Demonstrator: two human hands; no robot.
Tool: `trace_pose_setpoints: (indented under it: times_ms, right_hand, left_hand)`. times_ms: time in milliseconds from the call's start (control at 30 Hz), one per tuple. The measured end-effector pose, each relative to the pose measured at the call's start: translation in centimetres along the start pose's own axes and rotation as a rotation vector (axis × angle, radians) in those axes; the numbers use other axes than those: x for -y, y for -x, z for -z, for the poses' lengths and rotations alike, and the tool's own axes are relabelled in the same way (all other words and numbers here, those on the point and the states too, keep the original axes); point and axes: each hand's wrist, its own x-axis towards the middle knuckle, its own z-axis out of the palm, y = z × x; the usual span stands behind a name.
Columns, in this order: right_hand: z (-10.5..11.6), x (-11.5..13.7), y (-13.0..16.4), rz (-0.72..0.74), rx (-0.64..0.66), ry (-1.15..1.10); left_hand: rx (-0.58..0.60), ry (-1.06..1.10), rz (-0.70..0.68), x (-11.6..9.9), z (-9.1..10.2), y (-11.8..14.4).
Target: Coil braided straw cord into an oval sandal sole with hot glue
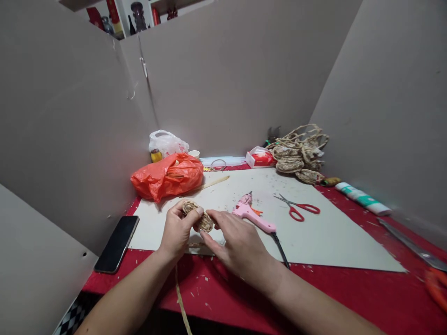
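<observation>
1. Left hand (178,230) pinches woven straw coil (197,216), centre-bottom of mat.
2. Right hand (237,242), fingers half-curled, presses coil's 3 o'clock edge.
3. Judged: winding step; next needs glue gun (253,216), at 2 o'clock.

The left hand (179,229) covers the near side of the coiled straw piece (197,215); its palm side is hidden. The loose straw strand (181,302) runs off the frame at 6 o'clock. At 4 o'clock, an orange object (437,284) is cut by the edge and blurred. The metal ruler (412,245) is blurred. Shelf items (137,16) at 11 o'clock are cropped.
</observation>
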Motion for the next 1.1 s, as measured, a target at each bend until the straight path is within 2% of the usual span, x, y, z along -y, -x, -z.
trace_pose_setpoints:
  times_ms: [133,267,367,467,600,733,800,867,967,1033,1100]
  right_hand:
    - [-0.1,-0.1,0.1,0.004,-0.052,-0.049]
    - [0.1,-0.2,-0.3,-0.082,-0.161,-0.179]
    - [0.1,-0.2,-0.5,-0.131,-0.183,-0.261]
    - [0.0,-0.2,-0.7,-0.131,-0.196,-0.281]
    - [0.4,-0.2,-0.9,-0.125,-0.25,-0.265]
    - [1.0,0.0,-1.0,-0.118,-0.385,-0.284]
    - [1.0,0.1,-0.9,-0.118,-0.413,-0.305]
    - [0.9,0.2,-0.8,-0.137,-0.399,-0.338]
    - [0.6,0.3,-0.8,-0.169,-0.364,-0.377]
    - [0.5,0.3,-0.8,-0.177,-0.356,-0.389]
    - [0.4,0.3,-0.8,-0.172,-0.344,-0.384]
  left_hand:
    - [0.054,0.075,0.021,-0.2,0.0,0.2]
    - [0.192,0.205,0.089,-0.7,0.2,0.3]
    - [0.239,0.175,0.096,-1.0,0.7,0.1]
    - [0.185,0.003,0.022,-1.0,1.4,-0.2]
    - [0.053,-0.231,-0.085,-1.1,2.5,-0.8]
    - [-0.144,-0.175,-0.162,-1.6,3.1,-1.7]
    - [-0.178,-0.078,-0.187,-1.9,3.0,-1.9]
    - [-0.137,0.034,-0.177,-2.1,2.7,-1.8]
    - [0.04,0.185,-0.111,-2.3,1.7,-1.0]
    - [0.144,0.226,-0.073,-2.3,1.1,-0.3]
    - [0.174,0.211,-0.067,-2.2,0.7,0.3]
